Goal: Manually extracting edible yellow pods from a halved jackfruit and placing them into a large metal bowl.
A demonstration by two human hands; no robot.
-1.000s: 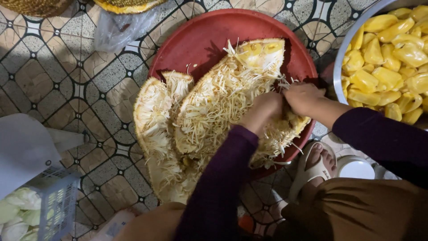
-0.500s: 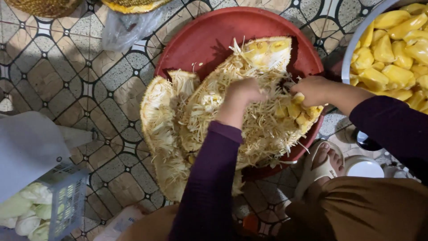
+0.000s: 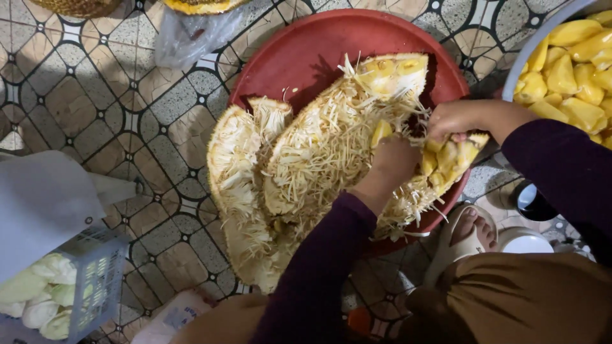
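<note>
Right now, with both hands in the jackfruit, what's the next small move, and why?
Probably pull free the yellow pod above the left hand and drop it in the bowl. It stands half out of the fibres, while the right hand pins the jackfruit on the red tray.

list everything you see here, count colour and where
jackfruit pieces: several, pale yellow and fibrous, on the round tray
round tray: one, red, centre on the tiled floor
bowl of fruit pods: one, grey with yellow pods, top right
plastic bag: one, clear, top
basket: one, pale blue, lower left, holding pale pieces
sandal: one, beige, on a foot lower right
left hand: in the jackfruit fibres
right hand: gripping the jackfruit's right edge
sleeves: two, dark purple
</note>
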